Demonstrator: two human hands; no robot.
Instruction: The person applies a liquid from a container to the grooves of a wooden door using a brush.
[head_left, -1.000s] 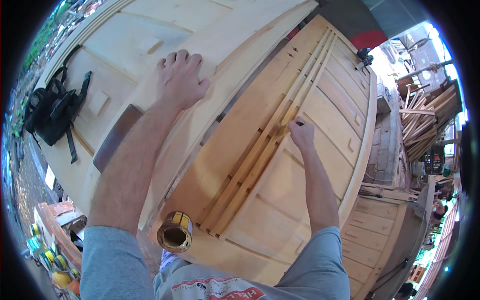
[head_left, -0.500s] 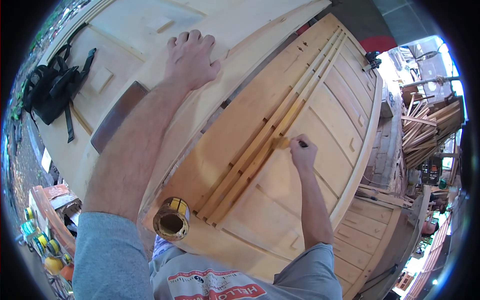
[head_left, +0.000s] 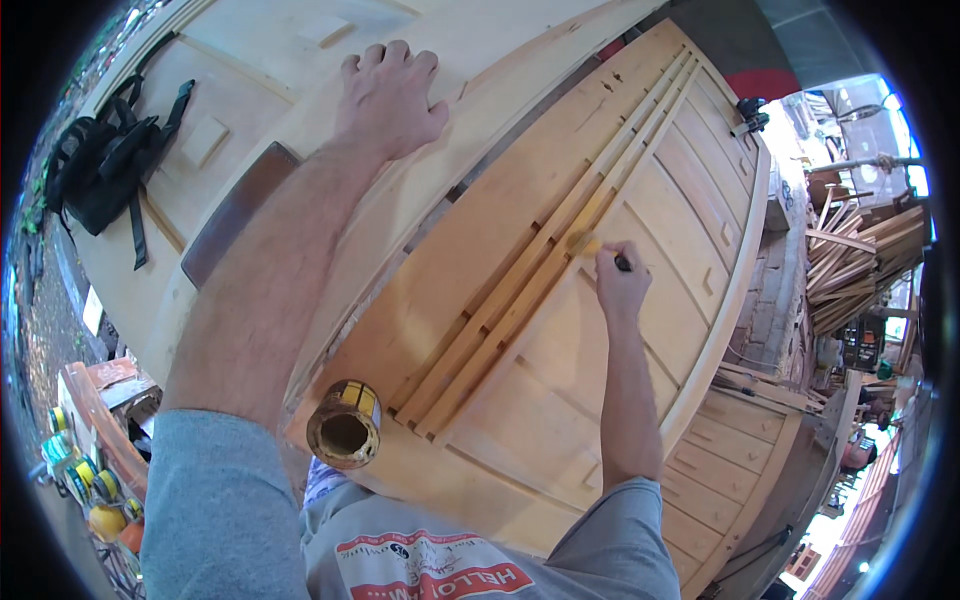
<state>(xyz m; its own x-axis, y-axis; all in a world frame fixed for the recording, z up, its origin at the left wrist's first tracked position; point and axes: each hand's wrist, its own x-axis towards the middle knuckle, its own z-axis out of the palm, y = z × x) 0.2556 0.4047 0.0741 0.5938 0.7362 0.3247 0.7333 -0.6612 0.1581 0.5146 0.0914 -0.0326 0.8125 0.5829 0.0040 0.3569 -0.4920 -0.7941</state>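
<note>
The brush (head_left: 592, 246) sits right of frame centre, its yellowish bristle end blurred and pressed against the raised wooden strips (head_left: 545, 262) that run diagonally from lower centre to upper right along the panelled door (head_left: 560, 370). The right hand (head_left: 620, 283) is clenched around the dark handle of the brush, knuckles up, forearm entering from the lower edge. The door lies flat and fills the centre and right of the frame; its wood near the strips looks a deeper amber than the pale panels toward the lower right.

The left hand (head_left: 392, 97) is in the upper centre, fingers spread and palm flat on a second, paler door (head_left: 290, 60) that lies beside the first and extends to the upper left. It grasps nothing; it only rests on the surface.

An open tin can (head_left: 344, 437), yellow-sided with a stained rim, stands at the lower left corner of the amber door, just above the person's grey shirt. A dark brown flat block (head_left: 236, 213) lies on the pale door left of the left forearm. A black bag (head_left: 100, 170) with straps rests at the far left. Stacked timber offcuts (head_left: 850, 260) show at the right edge.
</note>
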